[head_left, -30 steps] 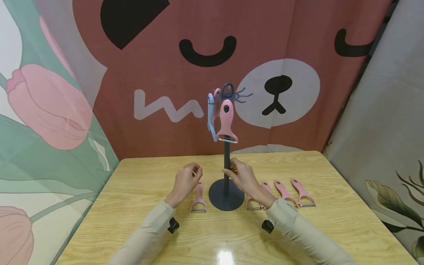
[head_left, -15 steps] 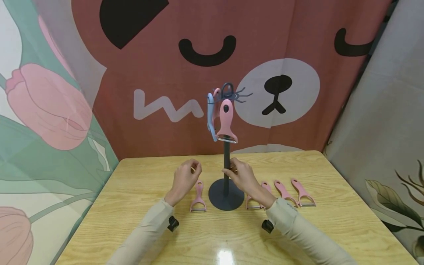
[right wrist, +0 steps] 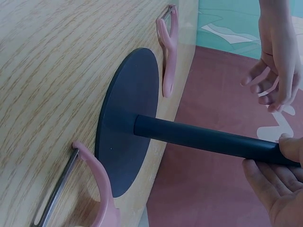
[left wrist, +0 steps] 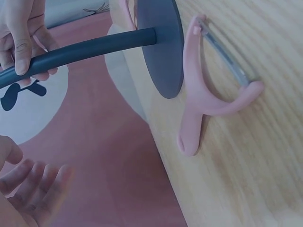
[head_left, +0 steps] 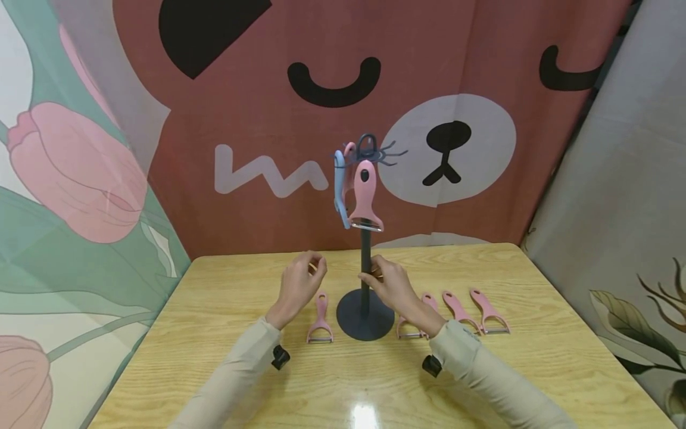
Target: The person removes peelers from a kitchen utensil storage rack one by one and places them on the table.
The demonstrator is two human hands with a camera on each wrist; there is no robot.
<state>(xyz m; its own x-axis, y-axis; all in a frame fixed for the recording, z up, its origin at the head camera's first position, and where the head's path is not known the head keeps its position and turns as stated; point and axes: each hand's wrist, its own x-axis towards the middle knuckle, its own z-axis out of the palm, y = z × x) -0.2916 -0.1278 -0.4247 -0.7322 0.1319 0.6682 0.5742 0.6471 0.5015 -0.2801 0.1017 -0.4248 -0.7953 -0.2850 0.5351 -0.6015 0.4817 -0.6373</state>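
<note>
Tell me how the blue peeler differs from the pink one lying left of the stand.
The blue peeler hangs high on the stand; the pink peeler lies on the table. In the head view, the blue peeler appears edge-on, the pink peeler face-on. Neither is held.

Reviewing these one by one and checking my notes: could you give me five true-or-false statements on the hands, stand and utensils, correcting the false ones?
1. The person's right grip holds the slim pole of the dark-grey, round-based stand. True.
2. The person's left grip holds a peeler. False: it holds nothing; a pink, Y-shaped, plastic-looking peeler lies on the wood-grain table near it.
3. A light-blue, slender, plastic-looking utensil hangs high on the stand. True.
4. The stand lies on its side. False: it is upright on its round base.
5. Another pink peeler lies on the person's right side of the stand. True.
</note>
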